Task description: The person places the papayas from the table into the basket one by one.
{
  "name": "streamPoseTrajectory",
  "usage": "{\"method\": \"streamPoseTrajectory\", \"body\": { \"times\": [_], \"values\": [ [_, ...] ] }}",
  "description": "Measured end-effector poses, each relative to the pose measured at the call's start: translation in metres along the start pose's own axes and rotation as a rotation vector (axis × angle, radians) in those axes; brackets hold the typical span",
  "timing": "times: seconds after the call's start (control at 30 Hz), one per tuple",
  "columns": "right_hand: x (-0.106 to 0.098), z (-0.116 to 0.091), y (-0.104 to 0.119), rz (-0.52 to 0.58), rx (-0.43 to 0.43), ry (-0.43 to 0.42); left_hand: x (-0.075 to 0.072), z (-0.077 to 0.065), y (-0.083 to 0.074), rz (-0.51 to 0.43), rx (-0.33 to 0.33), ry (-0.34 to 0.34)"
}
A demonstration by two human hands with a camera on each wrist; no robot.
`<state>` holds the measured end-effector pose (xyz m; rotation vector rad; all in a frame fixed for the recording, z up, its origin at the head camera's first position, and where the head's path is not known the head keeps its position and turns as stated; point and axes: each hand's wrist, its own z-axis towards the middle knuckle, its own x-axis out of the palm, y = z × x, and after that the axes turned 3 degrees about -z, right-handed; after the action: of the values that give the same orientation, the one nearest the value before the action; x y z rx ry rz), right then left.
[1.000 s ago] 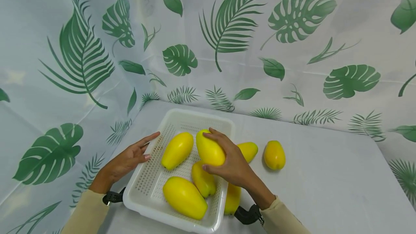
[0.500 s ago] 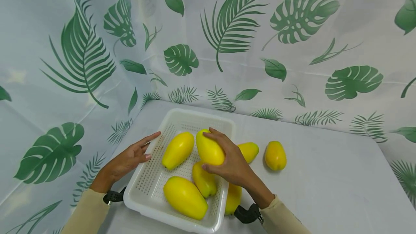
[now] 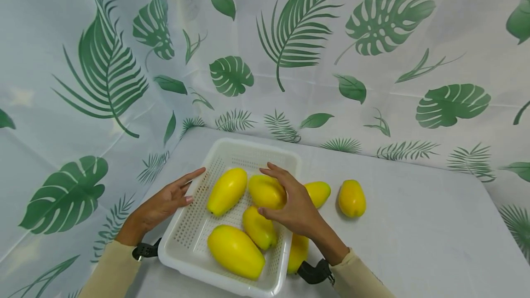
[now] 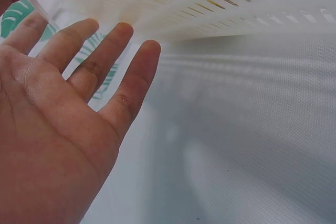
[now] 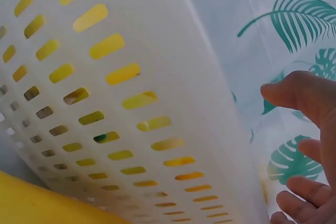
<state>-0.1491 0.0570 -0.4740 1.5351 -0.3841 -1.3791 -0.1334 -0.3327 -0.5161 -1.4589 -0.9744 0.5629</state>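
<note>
A white perforated plastic basket [image 3: 194, 268] holds several yellow papayas. My right hand [image 3: 296, 203] is over its right rim, fingers and thumb spread around a papaya [image 3: 265, 191] lying in the basket; in the right wrist view the fingers [image 5: 304, 90] show past the rim with nothing gripped. Nearby in the basket lie a small papaya [image 3: 258, 226], a large one [image 3: 236, 251] at the near end, and another [image 3: 227, 191] at left. Against the left wall rests my left hand [image 3: 163, 203]; in the left wrist view its fingers [image 4: 131, 85] are nearly straight.
Outside the basket on the right, one papaya [image 3: 352, 198] lies on the white table [image 3: 422, 233]. Two more, a far one [image 3: 318, 192] and a near one [image 3: 297, 253], sit partly hidden by the basket and right hand. Leaf-print cloth [image 3: 314, 100] hangs behind.
The papaya that my right hand held has dropped lower into the basket, and the fingers have loosened from it. The small papaya beside it shifted slightly. My left hand stays put.
</note>
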Motion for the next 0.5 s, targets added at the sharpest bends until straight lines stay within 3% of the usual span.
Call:
{"method": "streamPoseTrajectory", "body": {
  "times": [0.2, 0.5],
  "values": [
    [-0.005, -0.005, -0.003, -0.002, -0.019, -0.036, 0.000, 0.000, -0.001, 0.002, -0.002, -0.007],
    [-0.020, -0.021, -0.008, 0.124, -0.014, -0.125, -0.001, 0.001, 0.002, -0.002, 0.004, 0.010]
  ]
}}
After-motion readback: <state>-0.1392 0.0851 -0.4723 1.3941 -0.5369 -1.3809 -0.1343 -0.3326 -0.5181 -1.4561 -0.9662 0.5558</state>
